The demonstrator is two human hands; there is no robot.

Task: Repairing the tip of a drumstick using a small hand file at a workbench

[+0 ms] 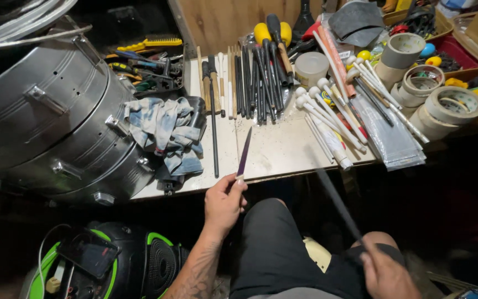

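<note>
Left hand (223, 202) has its grip clamped on a purple stick (244, 151), tip angled out over the bench (283, 149) by the rag (167, 133); right hand (385, 274) is clamped on a blurred dark stick (336, 199) above the knee

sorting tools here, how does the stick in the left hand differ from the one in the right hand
The stick in the left hand is short, flat and purplish, tapering to a point; the stick in the right hand is longer, dark grey and blurred. The left hand rests its stick on the white table; the right hand holds its stick off the table. Both sticks are slim and point away from the person.
</note>
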